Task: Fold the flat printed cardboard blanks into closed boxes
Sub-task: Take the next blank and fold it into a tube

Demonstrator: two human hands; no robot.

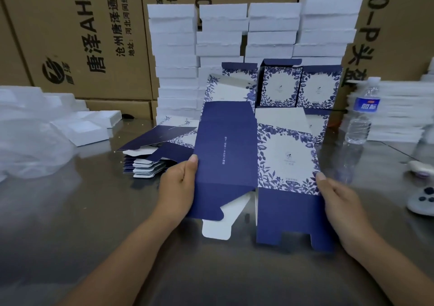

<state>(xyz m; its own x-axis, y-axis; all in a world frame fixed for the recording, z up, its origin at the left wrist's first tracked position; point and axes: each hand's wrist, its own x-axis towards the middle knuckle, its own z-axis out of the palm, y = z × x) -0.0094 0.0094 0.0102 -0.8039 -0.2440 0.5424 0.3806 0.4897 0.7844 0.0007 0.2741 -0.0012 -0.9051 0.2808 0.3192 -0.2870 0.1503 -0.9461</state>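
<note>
Brown shipping cartons (94, 35) printed with black characters form a wall along the far edge of the steel table (82, 223). In front of them, at the middle of the far edge, stand four tall stacks of white foam trays (176, 47). More foam pieces and a clear plastic bag (28, 146) lie toward the far left corner. The cardboard blank (225, 155) being worked is held up off the table over its near middle, half opened. A plain navy panel with a thin line of white text faces left, and a white panel with a blue leaf border faces right. Navy and white flaps hang from its lower edge toward the near edge. It sits directly between the two hands, each taking one outer side edge. A low stack of flat blanks (150, 162) lies on the table just behind and left of it, and two folded boxes (280, 87) with the same leaf print stand side by side behind it against the foam stacks. A water bottle (361, 115) with a blue label stands upright toward the far right. The left hand (178, 183) grasps the navy panel's left edge, thumb on the front. The right hand (338, 200) grasps the leaf panel's right edge the same way, thumb on the print, fingers behind.
</note>
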